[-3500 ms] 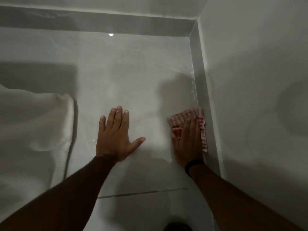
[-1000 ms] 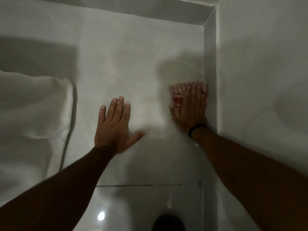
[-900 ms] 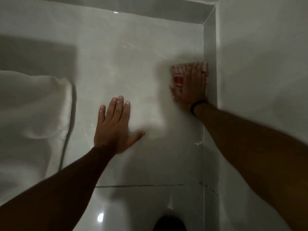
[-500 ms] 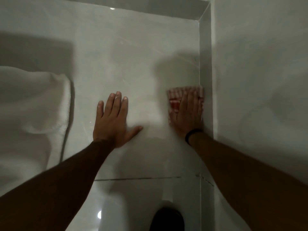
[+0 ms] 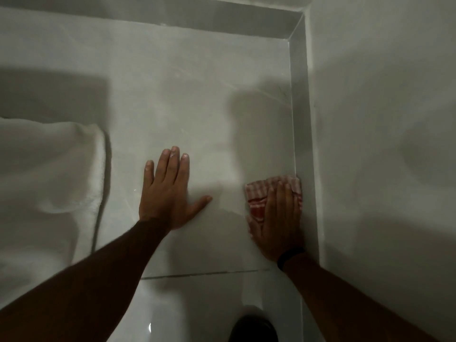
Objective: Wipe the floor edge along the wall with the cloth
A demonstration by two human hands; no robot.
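Observation:
A red-and-white checked cloth [image 5: 259, 191] lies flat on the pale tiled floor [image 5: 197, 95], pushed against the grey skirting strip [image 5: 302, 119] at the foot of the right wall [image 5: 382, 144]. My right hand [image 5: 278, 218] presses down on the cloth with the palm flat and fingers stretched forward; most of the cloth is hidden under it. A dark band circles that wrist. My left hand [image 5: 167, 191] rests flat on the bare floor to the left, fingers spread, holding nothing.
A white fluffy fabric [image 5: 47, 181] hangs or lies at the left, reaching the floor. The skirting runs on to a room corner [image 5: 296, 28] ahead. A tile joint [image 5: 202, 274] crosses the floor near me. A dark rounded shape [image 5: 254, 329] shows at the bottom edge.
My right hand slid the cloth forward along the skirting towards the corner, then drew it back towards me. The left hand stayed planted on the floor.

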